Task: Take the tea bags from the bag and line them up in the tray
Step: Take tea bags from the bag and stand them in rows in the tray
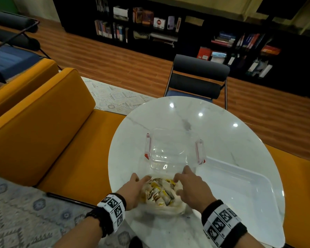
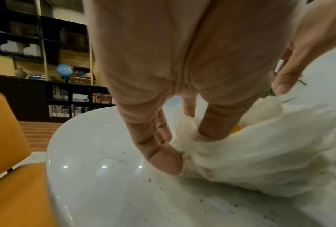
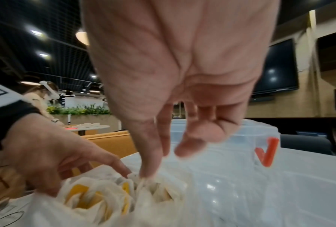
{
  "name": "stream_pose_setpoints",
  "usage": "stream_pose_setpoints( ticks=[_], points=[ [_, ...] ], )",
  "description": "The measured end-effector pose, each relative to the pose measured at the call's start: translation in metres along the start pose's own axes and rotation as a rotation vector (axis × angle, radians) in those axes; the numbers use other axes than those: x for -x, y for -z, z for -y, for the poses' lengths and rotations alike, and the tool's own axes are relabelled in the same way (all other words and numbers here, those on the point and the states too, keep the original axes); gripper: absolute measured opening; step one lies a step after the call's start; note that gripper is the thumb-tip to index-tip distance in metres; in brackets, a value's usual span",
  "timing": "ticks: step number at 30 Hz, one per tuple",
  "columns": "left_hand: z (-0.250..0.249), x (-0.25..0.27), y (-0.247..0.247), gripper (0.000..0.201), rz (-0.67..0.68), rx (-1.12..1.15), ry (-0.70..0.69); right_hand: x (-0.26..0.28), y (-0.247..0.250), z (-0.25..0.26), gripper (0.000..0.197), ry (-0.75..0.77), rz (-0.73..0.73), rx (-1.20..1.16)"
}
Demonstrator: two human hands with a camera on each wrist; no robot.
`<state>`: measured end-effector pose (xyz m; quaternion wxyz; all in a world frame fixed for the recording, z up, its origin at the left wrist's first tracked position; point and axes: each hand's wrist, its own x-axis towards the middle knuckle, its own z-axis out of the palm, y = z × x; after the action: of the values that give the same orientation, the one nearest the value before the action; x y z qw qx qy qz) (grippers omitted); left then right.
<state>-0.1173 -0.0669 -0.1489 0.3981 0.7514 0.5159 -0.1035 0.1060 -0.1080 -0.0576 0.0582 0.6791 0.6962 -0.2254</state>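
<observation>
A thin white plastic bag [image 1: 166, 205] lies on the near part of a round white marble table [image 1: 222, 140], its mouth pulled open between two hands. The left hand [image 1: 132, 189] pinches a gathered bunch of the bag's left edge; in the left wrist view the thumb and fingers [image 2: 163, 161] are curled tight on the twisted plastic. The right hand [image 1: 191, 188] is at the bag's right edge with fingers bent down; in the right wrist view its fingertips [image 3: 149, 170] touch the plastic at the bag's mouth, but motion blur makes it hard to tell whether they actually grip it. Inside the bag sits a heap of tea bags [image 1: 159, 190], pale paper with yellow tags; they are crumpled together and half veiled by plastic, so they cannot be counted. Just beyond the bag stands a clear plastic box [image 1: 170, 149] with red-tipped side clips, so transparent that its edges are faint. To the right lies a shallow white tray [image 1: 240, 185], its near corner hidden behind the right wrist. An orange sofa [image 1: 43, 131] runs along the table's left, and a dark chair [image 1: 197, 79] stands at the far side.
</observation>
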Motion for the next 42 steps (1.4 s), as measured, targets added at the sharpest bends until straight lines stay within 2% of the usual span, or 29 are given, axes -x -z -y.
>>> stream_pose_setpoints(
  ticks=[3, 6, 10, 16, 19, 21, 24, 26, 30, 35, 42],
  points=[
    [0.002, 0.003, -0.002, 0.093, -0.036, 0.044, -0.038, 0.002, -0.005, 0.015, 0.023, 0.135, 0.001, -0.063],
    [0.003, 0.009, -0.006, 0.082, -0.082, 0.110, -0.068, -0.003, -0.020, 0.024, 0.039, 0.197, 0.085, -0.017],
    [0.000, 0.021, -0.010, 0.057, -0.191, 0.194, -0.095, -0.006, -0.037, 0.022, 0.065, 0.242, 0.149, 0.063],
    [-0.005, 0.031, -0.020, 0.055, -0.257, 0.248, -0.051, -0.002, -0.046, 0.020, 0.076, 0.314, 0.153, 0.182],
    [-0.003, 0.033, -0.026, 0.048, -0.278, 0.229, -0.023, -0.002, -0.052, 0.022, 0.070, 0.314, 0.128, 0.199],
    [-0.003, 0.035, -0.027, 0.048, -0.266, 0.220, -0.012, -0.005, -0.055, 0.025, 0.055, 0.304, 0.095, 0.192],
    [-0.003, 0.034, -0.030, 0.071, -0.185, 0.162, 0.009, -0.010, -0.057, 0.028, 0.030, 0.283, 0.051, 0.145],
    [-0.004, 0.032, -0.033, 0.071, -0.179, 0.153, 0.002, -0.014, -0.056, 0.028, 0.030, 0.282, 0.041, 0.139],
    [-0.005, 0.028, -0.035, 0.058, -0.235, 0.151, 0.005, -0.016, -0.058, 0.026, 0.027, 0.304, 0.023, 0.126],
    [-0.006, 0.022, -0.035, 0.048, -0.305, 0.150, -0.018, -0.015, -0.060, 0.024, 0.042, 0.382, -0.023, 0.114],
    [-0.009, 0.017, -0.032, 0.036, -0.369, 0.157, -0.024, -0.024, -0.073, 0.028, 0.027, 0.366, -0.009, 0.131]
  ],
)
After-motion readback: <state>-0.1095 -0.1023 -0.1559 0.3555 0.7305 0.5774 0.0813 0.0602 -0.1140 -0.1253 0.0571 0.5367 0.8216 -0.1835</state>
